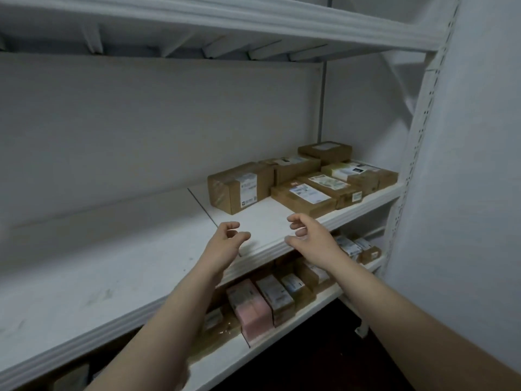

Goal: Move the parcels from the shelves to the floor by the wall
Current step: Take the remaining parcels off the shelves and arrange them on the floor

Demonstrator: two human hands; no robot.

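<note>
While the left hand (pixel 228 241) and right hand (pixel 310 238) hover at the front edge of the white painted shelf (pixel 127 263), each grip loose and empty, the brown cardboard parcels with white labels (pixel 303 197) lie just beyond to the right, the flat nearest one running back-to-front, closest to the right hand; more boxes (pixel 262 306) below, white wall (pixel 141 122) behind

The parcels (pixel 307 193) lie close together at the right end of the middle shelf (pixel 112 277), near the wall (pixel 465 193). In front of them, over the shelf's front edge, are the left hand (pixel 228 241) and the right hand (pixel 310 235), side by side. Other parcels (pixel 262 303) stand on the lower shelf (pixel 222 362) beneath. The top shelf (pixel 253 24) is above.
</note>
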